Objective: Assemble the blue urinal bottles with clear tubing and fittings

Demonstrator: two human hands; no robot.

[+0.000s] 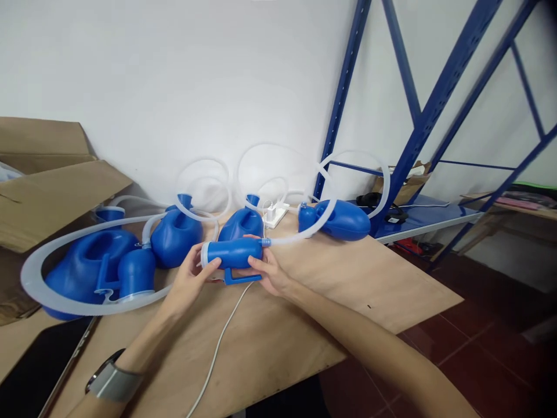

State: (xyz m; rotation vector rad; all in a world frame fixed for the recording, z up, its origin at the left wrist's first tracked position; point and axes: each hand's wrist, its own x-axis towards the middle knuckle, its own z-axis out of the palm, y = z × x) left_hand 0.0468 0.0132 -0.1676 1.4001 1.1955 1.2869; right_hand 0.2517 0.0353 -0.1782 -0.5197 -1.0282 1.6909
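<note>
Above a wooden table (331, 302) I hold a small blue plastic cylinder with a handle (232, 253), lying on its side. My left hand (191, 278) grips its white-rimmed left end, fingers curled. My right hand (267, 273) is closed around its right end and handle. A translucent white hose (313, 227) runs from the cylinder's right tip up into a loop toward a blue bottle (337, 219) lying at the back right.
Several more blue bottles (176, 235) with looped white hoses lie at the back and left. An open cardboard box (47, 191) stands left. A white power strip (274, 215) and cable (217, 348), a dark laptop (39, 366), blue shelving (418, 128).
</note>
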